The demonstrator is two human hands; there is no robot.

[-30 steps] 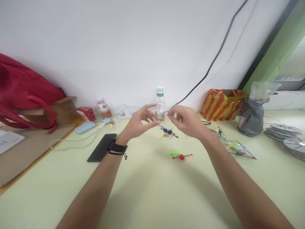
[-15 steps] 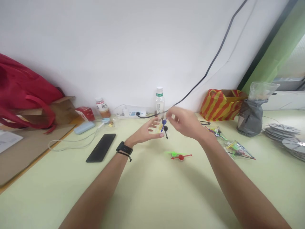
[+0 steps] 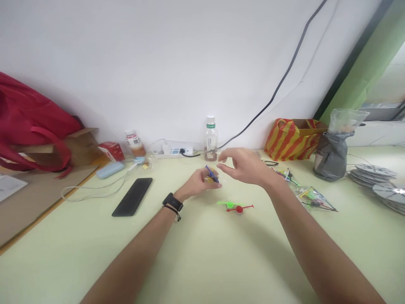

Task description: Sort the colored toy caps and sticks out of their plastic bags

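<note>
My left hand (image 3: 196, 185), with a dark watch on its wrist, is closed around a small bunch of plastic arrow spinners. A blue arrow spinner (image 3: 211, 173) shows at the top of the bunch, with yellow and dark parts beside it partly hidden by the fingers. Just to the right hovers my right hand (image 3: 247, 166), thumb and fingers apart, with nothing visible between them. Below the hands a green arrow spinner (image 3: 230, 204) and a red arrow spinner (image 3: 239, 209) lie side by side on the table (image 3: 202, 261).
A labelled bottle (image 3: 211, 141) stands behind the hands near a power strip (image 3: 177, 150). The black phone (image 3: 133, 197) lies left. To the right are bagged spinners (image 3: 314, 200), a striped bag (image 3: 292, 139), a grey bag (image 3: 332, 156) and stacked discs (image 3: 373, 175).
The blue and black spinners, hanging between my hands before, are now gathered in my left hand, whose fingers have closed. My right hand has drawn slightly lower, its fingers apart.
</note>
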